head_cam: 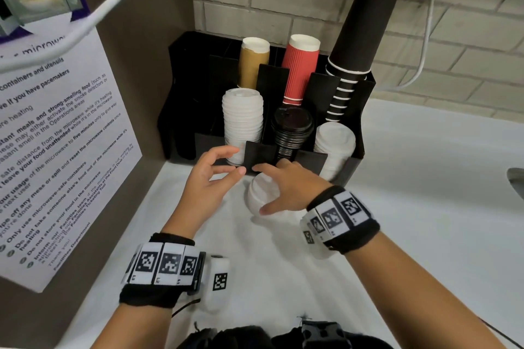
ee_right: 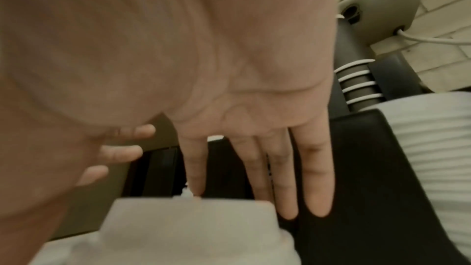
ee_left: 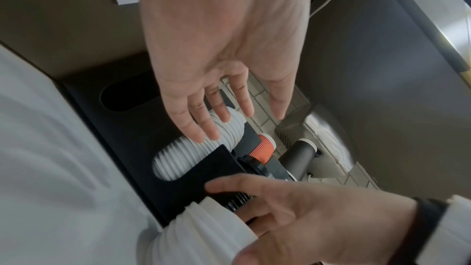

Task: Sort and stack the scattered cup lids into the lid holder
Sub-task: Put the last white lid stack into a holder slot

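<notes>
Both wrists sit low over the white table [head_cam: 425, 207]. Right hand [head_cam: 289, 181] covers a small stack of white lids [head_cam: 262, 195] lying on the table at 6 o'clock of the holder [head_cam: 351, 167]; its grip is spread over the stack, thumb against the near side. Left hand [head_cam: 209, 176], at 9 o'clock of the lids, has a wide, empty grip.

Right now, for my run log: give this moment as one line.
right hand: over loose white lids, grip unclear | left hand: open, empty | lid holder: three lid stacks
</notes>
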{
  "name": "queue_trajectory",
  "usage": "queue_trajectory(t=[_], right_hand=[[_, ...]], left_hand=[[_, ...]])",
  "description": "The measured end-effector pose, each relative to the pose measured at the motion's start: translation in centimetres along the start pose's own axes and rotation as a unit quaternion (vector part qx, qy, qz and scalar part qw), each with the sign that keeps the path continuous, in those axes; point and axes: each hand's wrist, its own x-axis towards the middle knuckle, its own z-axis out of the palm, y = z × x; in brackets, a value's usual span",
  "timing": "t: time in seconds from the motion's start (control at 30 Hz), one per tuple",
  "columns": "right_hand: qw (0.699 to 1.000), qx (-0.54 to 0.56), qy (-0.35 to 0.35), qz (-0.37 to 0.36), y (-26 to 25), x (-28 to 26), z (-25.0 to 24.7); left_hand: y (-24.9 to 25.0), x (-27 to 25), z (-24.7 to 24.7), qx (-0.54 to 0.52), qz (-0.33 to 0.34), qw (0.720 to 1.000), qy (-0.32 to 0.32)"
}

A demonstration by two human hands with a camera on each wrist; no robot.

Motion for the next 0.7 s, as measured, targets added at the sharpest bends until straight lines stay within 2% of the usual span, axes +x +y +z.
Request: queue_trajectory(t=[0.2, 0.43, 0.6, 0.7], right_hand=[[0.999, -0.006, -0.036, 0.037, -0.7, 1.2, 0.2], [0.999, 0.007, -0.024, 0.046, -0.5, 1.3, 0.7], [0.986, 0.149, 0.061, 0.036, 1.0, -0.1, -0.4], [0.951, 0.285, 0.113, -0.026, 1.5, -1.7, -0.8]], left_hand=[[0.2, 0.0, 0.0, -0.001, 0.004, 1.000, -0.005], [0.1, 0.2, 0.3, -0.002, 0.007, 1.000, -0.015], [0.2, 0.4, 0.3, -0.009, 0.001, 0.999, -0.033], [0.3, 0.3, 0.5, -0.030, -0.020, 0.992, -0.118]])
